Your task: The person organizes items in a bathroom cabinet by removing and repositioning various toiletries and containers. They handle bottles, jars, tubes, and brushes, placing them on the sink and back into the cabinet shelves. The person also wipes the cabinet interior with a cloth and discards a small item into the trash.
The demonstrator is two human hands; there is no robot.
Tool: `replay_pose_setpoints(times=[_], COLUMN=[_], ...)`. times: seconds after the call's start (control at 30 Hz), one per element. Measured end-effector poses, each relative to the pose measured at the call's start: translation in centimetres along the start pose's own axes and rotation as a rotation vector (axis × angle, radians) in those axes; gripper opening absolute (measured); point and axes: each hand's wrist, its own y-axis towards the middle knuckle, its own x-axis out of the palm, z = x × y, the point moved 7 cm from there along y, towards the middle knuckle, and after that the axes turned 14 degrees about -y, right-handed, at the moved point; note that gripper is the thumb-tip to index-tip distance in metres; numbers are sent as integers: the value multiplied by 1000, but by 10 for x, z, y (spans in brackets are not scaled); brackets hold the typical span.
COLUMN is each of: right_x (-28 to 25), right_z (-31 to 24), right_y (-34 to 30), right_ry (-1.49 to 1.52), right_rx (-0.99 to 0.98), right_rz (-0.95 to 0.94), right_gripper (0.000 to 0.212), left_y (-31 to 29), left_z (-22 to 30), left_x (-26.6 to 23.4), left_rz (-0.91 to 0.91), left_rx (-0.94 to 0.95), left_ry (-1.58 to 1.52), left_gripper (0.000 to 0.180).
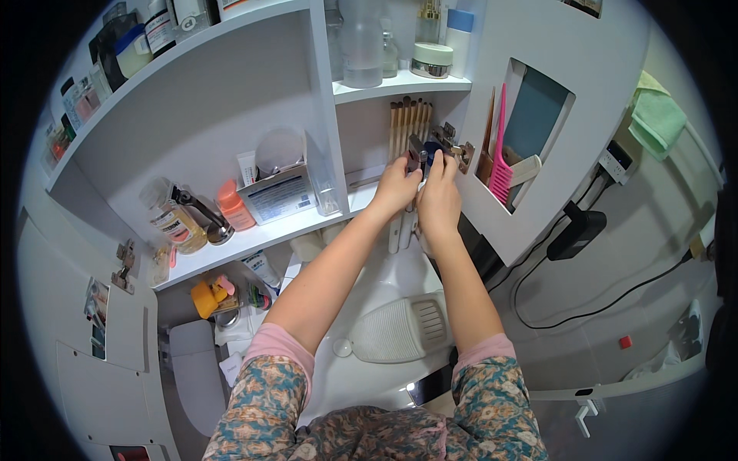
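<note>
Both arms reach up to the lower right compartment of an open wall cabinet. My left hand (396,188) is closed around a small dark item (416,146), partly hidden by the fingers. Close beside it, my right hand (439,203) is closed too, its fingertips at a dark blue item (435,149) whose kind I cannot make out. Behind the hands stands a row of makeup brushes (409,115) with pale handles. The metal hinge (461,150) of the cabinet door is just right of my right fingertips.
The open door (492,207) holds a pink comb (501,169) in its pocket. On the left shelf stand a mouthwash bottle (178,227), an orange-capped bottle (233,203) and a box (280,197). Below are a white sink (377,288), a ribbed washboard (392,330), a phone (430,386) and a toilet (198,369).
</note>
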Motion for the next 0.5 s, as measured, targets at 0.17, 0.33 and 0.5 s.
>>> replay_pose_setpoints(times=[0.17,0.33,0.5], right_x=[-3,6,4], right_z=[-9,-1,2], right_y=[-15,-14,-12], right_ry=[89,45,82], right_rx=[3,45,43], right_rz=[-49,-98,-82], right_gripper=[46,45,45], left_y=[1,-7,-13], left_z=[-10,4,11], left_x=[-7,4,4], left_rz=[15,21,39], left_rx=[51,81,41], left_ry=[101,127,180], left_gripper=[52,52,56])
